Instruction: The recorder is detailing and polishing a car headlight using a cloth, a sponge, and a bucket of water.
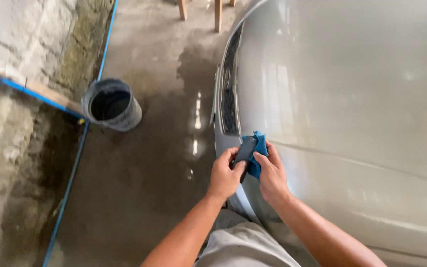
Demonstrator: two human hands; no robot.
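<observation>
- A grey bucket (111,104) stands on the wet concrete floor (144,188).
- Left hand (225,174) grips a dark flat block (245,152).
- Right hand (272,174) clasps a crumpled blue cloth (258,148) wrapped round the block, at the silver car (352,109) front edge.

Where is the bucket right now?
In the head view, the grey bucket stands on the wet concrete floor at the left, beside the stone wall, apart from the silver car.
</observation>
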